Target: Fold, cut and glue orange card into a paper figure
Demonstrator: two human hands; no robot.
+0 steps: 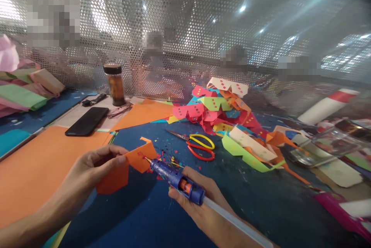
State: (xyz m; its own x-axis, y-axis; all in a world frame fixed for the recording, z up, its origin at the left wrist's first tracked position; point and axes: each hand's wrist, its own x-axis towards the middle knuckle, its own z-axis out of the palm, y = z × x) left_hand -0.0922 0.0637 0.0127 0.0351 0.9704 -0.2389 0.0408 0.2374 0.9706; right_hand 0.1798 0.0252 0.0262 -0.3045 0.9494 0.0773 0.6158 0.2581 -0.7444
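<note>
Pinched between the thumb and fingers of my left hand is an orange paper mask cut in the shape of glasses. My right hand is wrapped round a blue glue gun, with a long pale glue stick coming out of its back end. The gun's metal tip is at the face of the mask, close to a few small red paper pieces on it. Whether the tip touches the paper I cannot tell. Tiny coloured paper bits lie scattered on the blue table behind the gun.
Beyond my hands lie scissors with yellow and red handles. A heap of coloured paper masks stands behind them. On the left are orange sheets, a black phone and a lidded jar. At right lies a clear container.
</note>
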